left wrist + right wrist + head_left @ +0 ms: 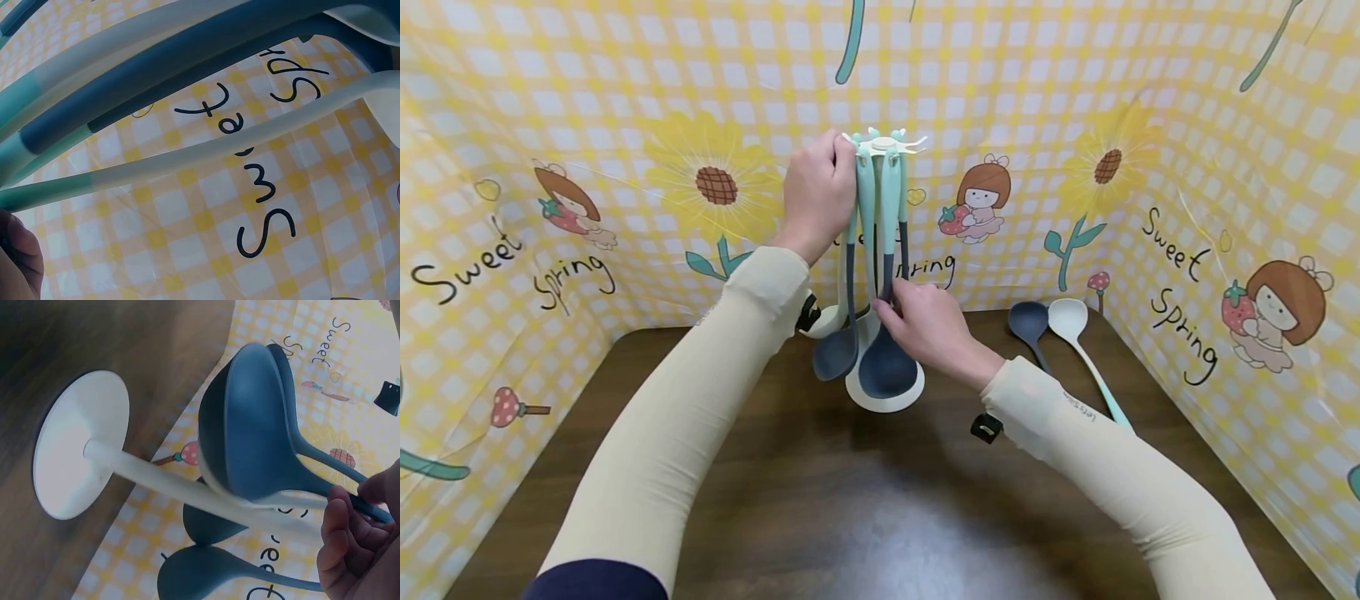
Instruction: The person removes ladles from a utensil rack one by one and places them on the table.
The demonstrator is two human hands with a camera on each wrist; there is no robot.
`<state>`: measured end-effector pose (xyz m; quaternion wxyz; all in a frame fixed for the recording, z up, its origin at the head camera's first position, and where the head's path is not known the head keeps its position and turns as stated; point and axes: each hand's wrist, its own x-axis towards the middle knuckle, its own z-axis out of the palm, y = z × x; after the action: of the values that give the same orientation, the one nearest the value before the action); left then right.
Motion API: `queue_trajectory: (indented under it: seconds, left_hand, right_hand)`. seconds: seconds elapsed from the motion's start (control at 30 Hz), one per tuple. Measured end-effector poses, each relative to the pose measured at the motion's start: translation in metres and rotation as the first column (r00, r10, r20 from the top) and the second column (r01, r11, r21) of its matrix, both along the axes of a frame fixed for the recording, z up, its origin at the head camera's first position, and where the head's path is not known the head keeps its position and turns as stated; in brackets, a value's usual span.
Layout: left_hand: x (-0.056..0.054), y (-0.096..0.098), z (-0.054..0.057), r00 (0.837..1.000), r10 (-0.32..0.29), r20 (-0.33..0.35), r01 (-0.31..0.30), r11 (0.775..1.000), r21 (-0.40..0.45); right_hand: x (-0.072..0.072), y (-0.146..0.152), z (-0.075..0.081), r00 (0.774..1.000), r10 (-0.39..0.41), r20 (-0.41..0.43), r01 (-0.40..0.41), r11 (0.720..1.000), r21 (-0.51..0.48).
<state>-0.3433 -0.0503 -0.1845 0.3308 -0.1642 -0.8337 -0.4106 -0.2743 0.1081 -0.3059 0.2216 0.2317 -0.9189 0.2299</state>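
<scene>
A white utensil stand [886,405] with a round base and hooked top holds several mint-handled utensils. My left hand [822,196] is curled high at its left side, gripping the mint handle of a hanging white ladle [250,139]; the exact finger contact is partly hidden. Lower down, my right hand [936,325] pinches the dark shaft of a dark blue ladle [887,367], whose bowl hangs in front of the pole. To its left hangs another dark utensil [835,354]. In the right wrist view, thumb and fingers [336,534] close around the ladle's shaft.
On the brown table [820,500], a dark ladle [1028,318] and a white ladle [1067,318] lie at the back right. A yellow checked cloth [700,50] with printed figures and writing surrounds the table's back and sides.
</scene>
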Motion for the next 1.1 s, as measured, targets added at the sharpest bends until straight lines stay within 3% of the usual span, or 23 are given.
queue_trajectory:
  seconds: [0.47, 0.9, 1.1]
  left_hand:
    - [-0.004, -0.001, -0.001, 1.0, -0.001, -0.026, 0.001, 1.0, 0.007]
    - [-0.004, 0.001, 0.0, 0.999, -0.008, -0.037, 0.008, 1.0, 0.009]
    - [-0.003, 0.001, 0.001, 0.999, -0.001, -0.034, 0.001, 1.0, 0.003]
  right_hand:
    - [0.01, 0.006, 0.008, 0.999, 0.008, 0.032, -0.005, 0.996, -0.09]
    - [0.036, 0.037, -0.002, 0.998, 0.004, 0.06, -0.005, 1.0, 0.019]
    - [0.04, 0.061, -0.013, 0.996, 0.014, 0.093, -0.022, 0.996, 0.084]
